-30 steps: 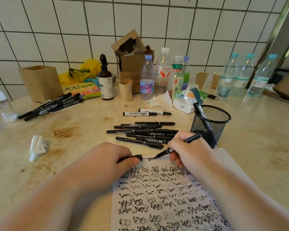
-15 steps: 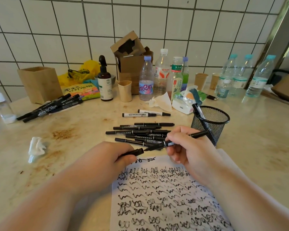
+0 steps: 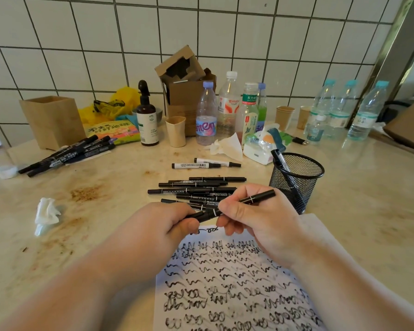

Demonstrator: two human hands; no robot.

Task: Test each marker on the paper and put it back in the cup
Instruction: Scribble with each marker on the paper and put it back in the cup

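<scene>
Black slim marker (image 3: 234, 206) pinched in my right hand (image 3: 261, 218), my left hand (image 3: 163, 225) gripping its cap end, above scribbled white paper (image 3: 225, 283), black mesh cup (image 3: 296, 180) beside.

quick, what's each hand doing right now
left hand: grips the marker cap.
right hand: holds the black marker.

left hand (image 3: 163, 225), right hand (image 3: 256, 218), fingers curled, close together
</scene>
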